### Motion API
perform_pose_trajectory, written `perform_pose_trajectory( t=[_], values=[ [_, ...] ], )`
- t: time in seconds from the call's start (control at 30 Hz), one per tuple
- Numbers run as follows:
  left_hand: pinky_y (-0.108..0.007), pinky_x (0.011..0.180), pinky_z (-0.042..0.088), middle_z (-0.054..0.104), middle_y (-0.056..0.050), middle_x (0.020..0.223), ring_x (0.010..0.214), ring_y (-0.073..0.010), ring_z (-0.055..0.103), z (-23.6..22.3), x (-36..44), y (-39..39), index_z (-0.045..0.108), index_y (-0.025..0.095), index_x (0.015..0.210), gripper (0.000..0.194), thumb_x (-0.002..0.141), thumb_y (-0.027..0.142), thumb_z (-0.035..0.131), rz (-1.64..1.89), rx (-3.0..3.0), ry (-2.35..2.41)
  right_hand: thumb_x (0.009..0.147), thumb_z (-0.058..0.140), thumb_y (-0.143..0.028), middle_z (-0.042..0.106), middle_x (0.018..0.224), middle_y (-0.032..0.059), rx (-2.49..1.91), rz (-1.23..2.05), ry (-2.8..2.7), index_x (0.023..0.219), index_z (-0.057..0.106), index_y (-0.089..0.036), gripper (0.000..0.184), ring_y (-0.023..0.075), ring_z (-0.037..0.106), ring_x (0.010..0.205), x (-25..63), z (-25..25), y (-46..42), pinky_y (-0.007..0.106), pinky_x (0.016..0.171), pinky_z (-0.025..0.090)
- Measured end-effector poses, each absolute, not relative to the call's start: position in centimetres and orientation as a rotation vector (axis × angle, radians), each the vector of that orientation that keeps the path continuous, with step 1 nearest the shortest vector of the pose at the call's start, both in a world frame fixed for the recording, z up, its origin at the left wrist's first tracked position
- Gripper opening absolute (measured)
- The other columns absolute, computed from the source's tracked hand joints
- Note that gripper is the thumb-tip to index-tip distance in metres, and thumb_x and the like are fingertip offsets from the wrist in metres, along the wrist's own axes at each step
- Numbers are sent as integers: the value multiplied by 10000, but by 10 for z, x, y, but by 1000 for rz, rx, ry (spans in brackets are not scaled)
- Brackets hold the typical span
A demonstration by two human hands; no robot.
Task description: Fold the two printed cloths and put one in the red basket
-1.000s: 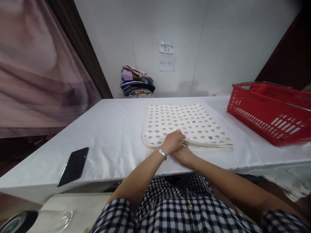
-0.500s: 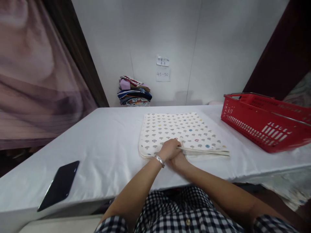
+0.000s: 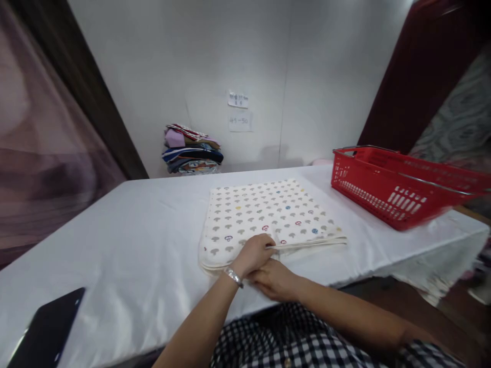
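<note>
A folded white cloth (image 3: 264, 207) printed with grey mushrooms and a few coloured ones lies flat on the table, its stacked layers showing along the near edge. My left hand (image 3: 253, 254), with a silver bracelet at its wrist, is closed on that near edge around its middle. Just below and partly behind it, my right hand (image 3: 279, 280) has its fingers curled in at the same edge. The two hands cross closely, so the right fingertips are partly hidden.
A red plastic basket (image 3: 383, 189) with metal handles stands on the right of the white-covered table (image 3: 153, 235). A dark tablet-like slab (image 3: 49, 327) lies at the near left. Folded fabrics (image 3: 192, 151) are stacked by the back wall, where paper signs (image 3: 240, 121) hang.
The view has turned to the right, so the things appear shifted left. My right hand has come out slightly toward me from under the left, which stays on the cloth's edge.
</note>
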State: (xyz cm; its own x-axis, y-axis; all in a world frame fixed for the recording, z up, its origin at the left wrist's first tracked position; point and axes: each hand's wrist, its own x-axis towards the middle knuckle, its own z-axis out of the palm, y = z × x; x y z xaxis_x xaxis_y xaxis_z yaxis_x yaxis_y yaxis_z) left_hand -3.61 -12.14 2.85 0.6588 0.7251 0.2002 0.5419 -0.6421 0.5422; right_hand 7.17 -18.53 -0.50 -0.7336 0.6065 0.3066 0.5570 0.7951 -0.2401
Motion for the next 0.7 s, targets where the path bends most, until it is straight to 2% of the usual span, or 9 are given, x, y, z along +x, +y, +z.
perform_pose_trajectory(
  t=[0.17, 0.3, 0.43, 0.7],
  values=[
    [-263, 711, 414, 619, -6, 816, 783, -148, 546, 12, -37, -119, 626, 204, 815, 118, 763, 239, 526, 633, 2411, 975, 865, 383, -166, 626, 982, 68, -919, 289, -2487, 991, 595, -175, 247, 149, 527, 954, 111, -2, -202, 296, 835, 420],
    [-274, 703, 413, 595, -3, 808, 773, -147, 534, 6, -39, -118, 606, 210, 829, 127, 792, 272, 501, 652, 2400, 931, 849, 415, -139, 621, 991, 80, -1235, 112, -2306, 1016, 598, -188, 253, 169, 531, 942, 165, -11, -210, 324, 816, 428],
    [-282, 693, 413, 588, -2, 812, 769, -148, 529, 7, -38, -118, 594, 213, 841, 137, 807, 272, 475, 647, 2385, 922, 857, 424, -158, 611, 1013, 97, -1488, -86, -2191, 949, 625, -181, 223, 196, 528, 963, 215, -13, -214, 345, 820, 431],
    [-277, 694, 412, 585, -3, 832, 784, -148, 530, 8, -38, -122, 587, 219, 837, 118, 803, 252, 479, 594, 2435, 908, 874, 396, -171, 625, 1010, 83, -1648, -182, -2222, 956, 647, -183, 265, 212, 536, 965, 249, -7, -208, 354, 833, 420]
  ],
)
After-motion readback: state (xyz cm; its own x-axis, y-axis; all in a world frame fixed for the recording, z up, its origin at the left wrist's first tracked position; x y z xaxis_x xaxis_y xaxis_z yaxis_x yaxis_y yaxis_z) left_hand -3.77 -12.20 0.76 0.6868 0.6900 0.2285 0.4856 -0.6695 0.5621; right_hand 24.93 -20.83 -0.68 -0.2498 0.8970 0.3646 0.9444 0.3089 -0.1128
